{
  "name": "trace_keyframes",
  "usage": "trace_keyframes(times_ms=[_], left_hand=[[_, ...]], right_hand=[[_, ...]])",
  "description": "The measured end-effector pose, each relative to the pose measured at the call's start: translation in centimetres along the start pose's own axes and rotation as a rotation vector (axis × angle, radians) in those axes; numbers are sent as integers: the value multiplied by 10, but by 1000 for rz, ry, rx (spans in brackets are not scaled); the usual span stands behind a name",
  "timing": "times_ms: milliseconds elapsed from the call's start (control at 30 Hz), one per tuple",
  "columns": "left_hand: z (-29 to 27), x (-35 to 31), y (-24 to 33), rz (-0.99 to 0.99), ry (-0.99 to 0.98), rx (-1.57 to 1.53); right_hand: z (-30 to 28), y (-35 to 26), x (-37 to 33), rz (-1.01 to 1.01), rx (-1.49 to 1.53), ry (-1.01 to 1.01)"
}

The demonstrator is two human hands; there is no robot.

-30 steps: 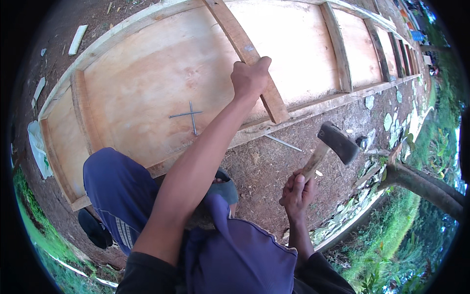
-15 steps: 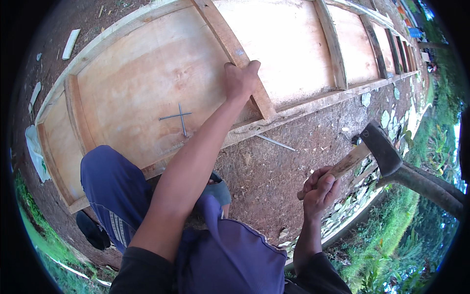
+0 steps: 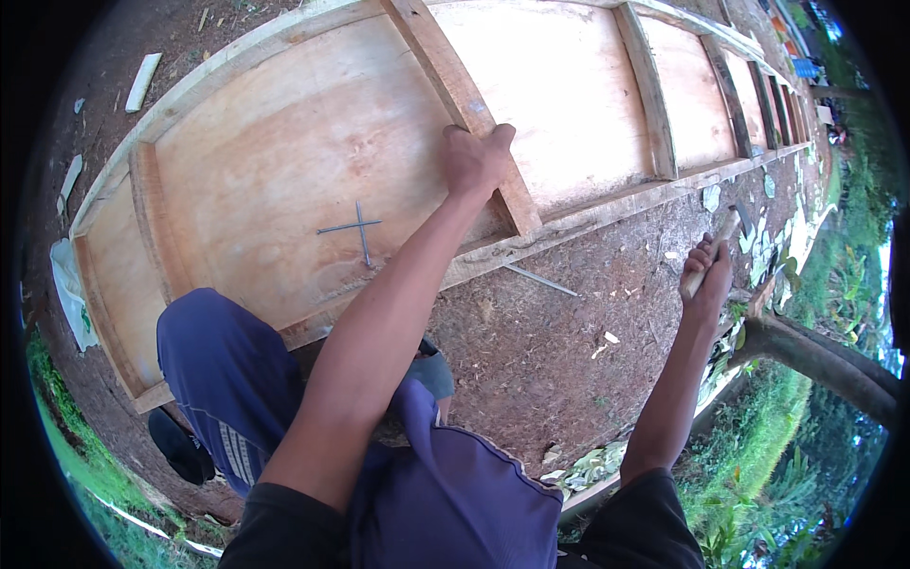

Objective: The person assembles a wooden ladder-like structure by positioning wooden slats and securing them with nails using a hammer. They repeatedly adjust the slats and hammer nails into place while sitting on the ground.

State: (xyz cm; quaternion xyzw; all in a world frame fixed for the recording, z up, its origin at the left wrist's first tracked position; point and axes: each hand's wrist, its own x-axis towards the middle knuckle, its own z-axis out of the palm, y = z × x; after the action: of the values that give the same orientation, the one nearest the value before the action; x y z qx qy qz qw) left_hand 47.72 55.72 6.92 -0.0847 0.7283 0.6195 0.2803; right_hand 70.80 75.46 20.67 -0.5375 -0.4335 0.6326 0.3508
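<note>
My left hand [image 3: 477, 163] is closed over a wooden crossbar [image 3: 428, 52], near the end that meets the near rail of a long timber frame [image 3: 588, 220]. Pale plywood sheeting [image 3: 284, 161] lies under the crossbars. Two long nails [image 3: 364, 237] rest crossed on the plywood, left of my forearm. Out to the right, off the frame, my right hand [image 3: 709, 270] grips a hammer [image 3: 727, 228] by its wooden handle. The handle points up and away; its dark head shows only as a thin sliver.
A thin pale rod [image 3: 542, 280] lies on the brown soil beside the near rail. My bent knee [image 3: 213, 332] overlaps the frame's near left part. A tree trunk [image 3: 815, 356] and leaf litter stand at right. Wood offcuts [image 3: 142, 82] and a white bag [image 3: 71, 289] lie at left.
My right hand has moved right and away with the hammer, whose head has turned from broadside to nearly edge-on. My left hand keeps its grip on the crossbar; the view has shifted slightly.
</note>
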Motion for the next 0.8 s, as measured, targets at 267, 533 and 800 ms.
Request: trace_keyframes(times_ms=[267,533,800], left_hand=[[-17,3,-11,-5,15,8],[-4,8,-16,34,28,-10],[-31,4,-9,1,-27,27]], right_hand=[[17,27,-71,689,-774,-705],[33,29,17,-53,-262,148],[-19,-46,27,466,-316,-186]])
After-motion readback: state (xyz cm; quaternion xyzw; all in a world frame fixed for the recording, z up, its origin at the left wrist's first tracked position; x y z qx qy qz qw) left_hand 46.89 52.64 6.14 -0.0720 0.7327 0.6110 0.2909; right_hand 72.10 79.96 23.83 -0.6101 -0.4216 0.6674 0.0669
